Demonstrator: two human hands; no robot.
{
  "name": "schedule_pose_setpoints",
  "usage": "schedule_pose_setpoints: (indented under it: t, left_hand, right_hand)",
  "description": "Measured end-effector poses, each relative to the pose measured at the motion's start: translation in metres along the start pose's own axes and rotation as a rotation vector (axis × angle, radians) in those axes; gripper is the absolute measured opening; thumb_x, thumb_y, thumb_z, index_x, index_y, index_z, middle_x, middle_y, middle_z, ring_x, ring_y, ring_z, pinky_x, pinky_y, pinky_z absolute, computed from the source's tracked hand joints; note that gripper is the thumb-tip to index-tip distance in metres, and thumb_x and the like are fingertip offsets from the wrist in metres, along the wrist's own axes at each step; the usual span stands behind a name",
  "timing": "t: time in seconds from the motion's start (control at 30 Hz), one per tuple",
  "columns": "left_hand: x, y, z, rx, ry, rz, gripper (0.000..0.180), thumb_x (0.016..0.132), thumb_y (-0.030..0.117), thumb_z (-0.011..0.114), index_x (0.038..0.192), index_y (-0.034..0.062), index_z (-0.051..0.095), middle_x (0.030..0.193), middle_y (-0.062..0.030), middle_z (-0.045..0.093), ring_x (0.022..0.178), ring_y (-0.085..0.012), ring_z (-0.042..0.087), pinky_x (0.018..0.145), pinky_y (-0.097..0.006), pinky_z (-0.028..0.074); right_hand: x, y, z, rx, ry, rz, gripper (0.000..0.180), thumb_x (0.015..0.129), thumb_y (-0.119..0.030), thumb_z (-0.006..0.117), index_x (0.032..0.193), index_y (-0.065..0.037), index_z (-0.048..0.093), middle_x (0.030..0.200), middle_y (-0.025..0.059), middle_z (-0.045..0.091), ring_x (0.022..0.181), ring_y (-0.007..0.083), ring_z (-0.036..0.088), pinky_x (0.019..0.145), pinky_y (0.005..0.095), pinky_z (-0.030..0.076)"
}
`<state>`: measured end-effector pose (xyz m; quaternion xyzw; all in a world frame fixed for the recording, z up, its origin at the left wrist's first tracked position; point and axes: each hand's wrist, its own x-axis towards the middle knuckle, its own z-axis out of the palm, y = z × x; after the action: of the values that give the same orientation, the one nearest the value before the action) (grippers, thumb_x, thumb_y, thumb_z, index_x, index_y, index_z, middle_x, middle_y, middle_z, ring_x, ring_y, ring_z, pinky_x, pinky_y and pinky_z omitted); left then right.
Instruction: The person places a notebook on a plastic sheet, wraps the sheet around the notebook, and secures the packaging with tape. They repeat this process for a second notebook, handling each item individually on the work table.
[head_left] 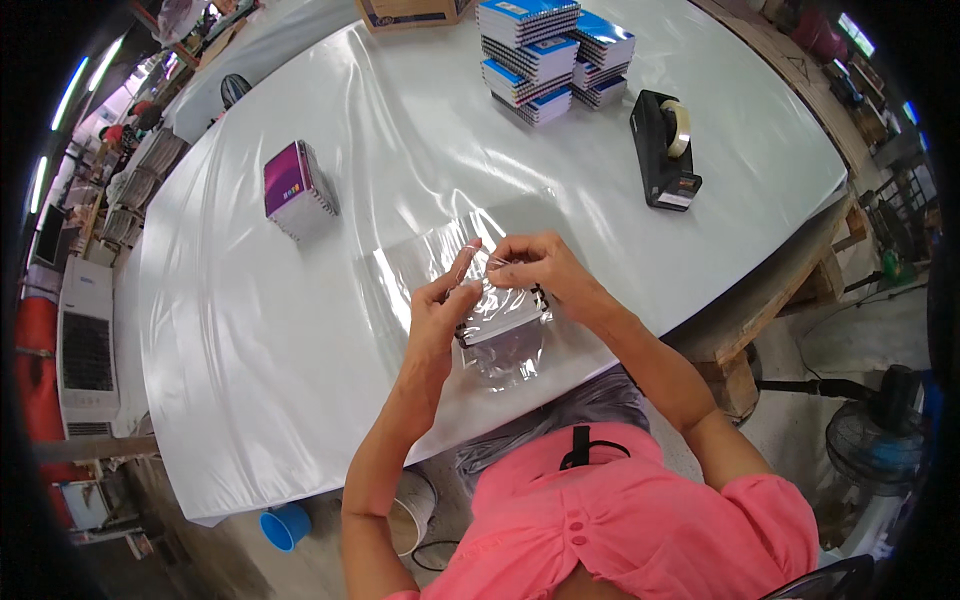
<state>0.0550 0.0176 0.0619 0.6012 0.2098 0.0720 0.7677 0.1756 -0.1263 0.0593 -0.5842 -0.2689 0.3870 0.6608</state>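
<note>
I hold a small spiral notebook in its clear plastic bag (503, 335) low over the near edge of the white bench (300, 380), my left hand (437, 315) clamped on the bag's left side to steady it. My right hand (535, 268) pinches the open flap at the top, fingertips together, keeping the film taut. More clear bags (440, 250) lie flat just behind, within reach.

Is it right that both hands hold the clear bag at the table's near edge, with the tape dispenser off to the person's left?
Not quite. In the head view the tape dispenser sits to the person's right. Both the left hand and right hand do hold the clear bag at the table's near edge.
</note>
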Motion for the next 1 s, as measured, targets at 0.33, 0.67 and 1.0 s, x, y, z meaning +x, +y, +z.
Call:
schedule_pose_setpoints:
  t: [0.33,0.67,1.0]
  left_hand:
    - [-0.027,0.011,-0.024,0.132,0.009,0.290,0.089,0.072,0.042,0.079,0.144,0.0066,0.041,0.154,-0.0152,0.029,0.146,-0.0273,0.017,0.118,-0.043,0.010]
    - [-0.041,-0.006,-0.031,0.941,0.028,0.696,0.055,0.056,0.016,0.089,0.109,0.0196,0.074,0.154,-0.0125,0.032,0.147,-0.0374,0.004,0.114,-0.051,0.024]
    - [-0.036,-0.001,-0.017,0.999,0.078,0.670,0.031,0.070,0.023,0.082,0.101,0.0230,0.077,0.150,-0.0041,0.040,0.145,-0.0433,0.012,0.113,-0.050,0.025]
  right_hand:
    - [-0.022,-0.002,-0.038,-0.184,-0.037,-0.338,0.052,0.073,-0.029,0.082,0.117,-0.009,0.063,0.129,0.0058,0.052,0.124,0.0210,0.047,0.105,0.0392,0.037]
    - [-0.039,0.038,-0.023,-0.329,-0.015,-0.555,0.057,0.059,-0.029,0.090,0.109,-0.018,0.067,0.140,0.0091,0.042,0.129,0.0269,0.041,0.107,0.0413,0.033]
    - [-0.038,0.015,-0.001,-0.404,0.052,-0.557,0.024,0.071,-0.015,0.083,0.089,-0.008,0.068,0.129,0.0109,0.052,0.119,0.0248,0.050,0.099,0.0371,0.040]
